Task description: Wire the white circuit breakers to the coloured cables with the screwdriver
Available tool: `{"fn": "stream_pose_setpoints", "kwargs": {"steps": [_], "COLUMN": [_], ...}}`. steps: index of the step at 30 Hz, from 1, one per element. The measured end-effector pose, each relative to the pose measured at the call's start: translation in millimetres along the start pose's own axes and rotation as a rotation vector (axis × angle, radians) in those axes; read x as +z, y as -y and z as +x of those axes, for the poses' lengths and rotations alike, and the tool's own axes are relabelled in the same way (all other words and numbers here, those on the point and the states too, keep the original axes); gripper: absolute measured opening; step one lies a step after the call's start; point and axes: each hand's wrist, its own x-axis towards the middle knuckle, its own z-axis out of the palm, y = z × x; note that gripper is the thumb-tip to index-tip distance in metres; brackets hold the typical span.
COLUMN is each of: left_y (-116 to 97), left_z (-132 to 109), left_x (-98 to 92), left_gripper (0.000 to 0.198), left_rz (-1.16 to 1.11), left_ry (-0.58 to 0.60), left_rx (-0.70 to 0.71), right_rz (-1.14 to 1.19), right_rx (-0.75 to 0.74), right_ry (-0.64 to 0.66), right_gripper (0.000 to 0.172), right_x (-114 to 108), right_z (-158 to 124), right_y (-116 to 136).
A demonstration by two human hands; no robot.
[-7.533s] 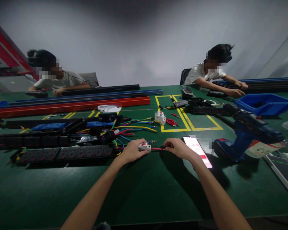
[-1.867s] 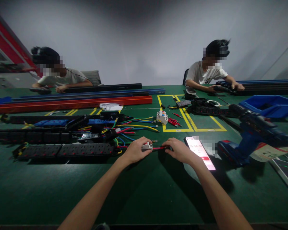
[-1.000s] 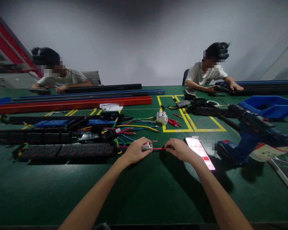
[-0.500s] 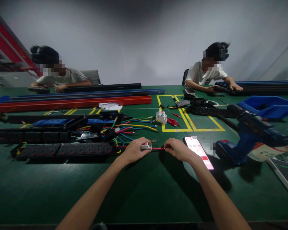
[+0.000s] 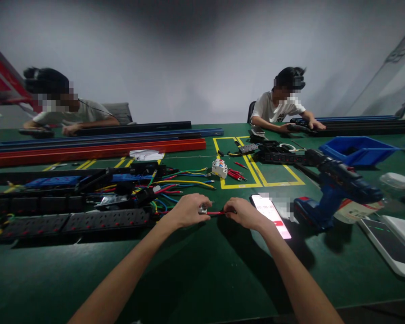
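Observation:
My left hand (image 5: 189, 210) is closed round a small white circuit breaker (image 5: 203, 210), most of it hidden by the fingers. From the breaker a short red wire (image 5: 217, 213) runs to my right hand (image 5: 240, 211), which pinches its other end. Whether the wire sits inside the breaker's terminal I cannot tell. Beyond my hands stands a group of white circuit breakers (image 5: 219, 168), with a bunch of red wires (image 5: 235, 174) beside it. Left of my left hand lies a black socket strip (image 5: 106, 221), with coloured wires (image 5: 192, 182) fanning out behind it.
A lit phone (image 5: 272, 216) lies beside my right hand. Further right are a blue cordless drill (image 5: 337, 189), a white device (image 5: 391, 247) and a blue bin (image 5: 357, 150). Orange rails (image 5: 97, 151) lie at back left. Two people sit across the table, working with their hands.
The view has shifted to the right, so things appear further left. My left hand's fingers cover more of the breaker now. Both hands keep hold of their pieces.

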Motion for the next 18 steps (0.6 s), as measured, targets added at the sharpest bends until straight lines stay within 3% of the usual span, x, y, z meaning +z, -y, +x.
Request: {"fn": "stream_pose_setpoints", "kwargs": {"steps": [6, 12, 16, 18], "left_y": [1, 8, 11, 11], "left_z": [5, -1, -3, -2], "left_x": [7.1, -0.5, -4.1, -3.9], "left_gripper": [0.029, 0.039, 0.043, 0.044], "left_rz": [0.026, -0.078, -0.146, -0.146], "left_ry": [0.027, 0.034, 0.019, 0.021], "left_rx": [0.018, 0.04, 0.022, 0.021], "right_rz": [0.01, 0.036, 0.058, 0.061], "right_rx": [-0.005, -0.009, 0.003, 0.02], "right_ry": [-0.014, -0.063, -0.186, -0.312], "right_gripper": [0.018, 0.02, 0.041, 0.034], "right_x": [0, -4, -13, -21], "right_z": [1, -3, -6, -7], "right_y": [-2, 2, 6, 9]}}
